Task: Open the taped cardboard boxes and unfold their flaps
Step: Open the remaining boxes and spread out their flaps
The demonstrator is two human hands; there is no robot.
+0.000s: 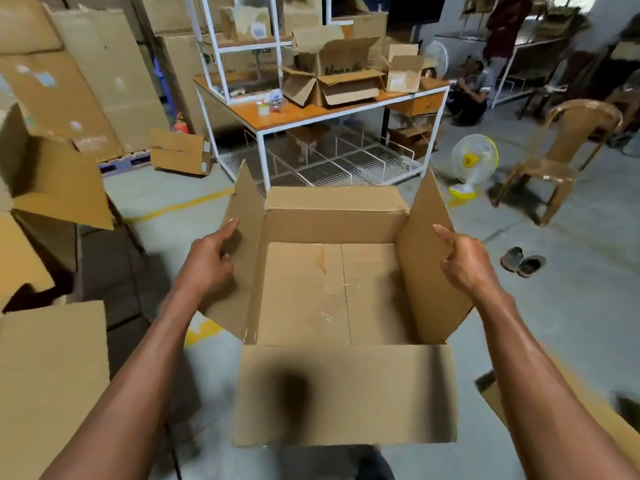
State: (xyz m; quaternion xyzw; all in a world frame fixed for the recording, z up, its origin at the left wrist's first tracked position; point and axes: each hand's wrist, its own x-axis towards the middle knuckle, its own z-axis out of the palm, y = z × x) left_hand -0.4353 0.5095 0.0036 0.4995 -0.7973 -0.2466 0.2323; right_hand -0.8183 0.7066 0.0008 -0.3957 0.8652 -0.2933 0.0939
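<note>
An open cardboard box [332, 292] sat at the centre of the floor, nothing inside it but bare bottom panels. All four flaps stood unfolded: one at 12 o'clock, one at 6, one each at 9 and 3. The left hand [207, 258] pinched the 9 o'clock flap [242, 244]; the right hand [464, 261] gripped the 3 o'clock flap [429, 237]. Toward 12 o'clock, two opened boxes stood on an orange table [311, 114]. At 3 o'clock lay two sandals [523, 262].
</note>
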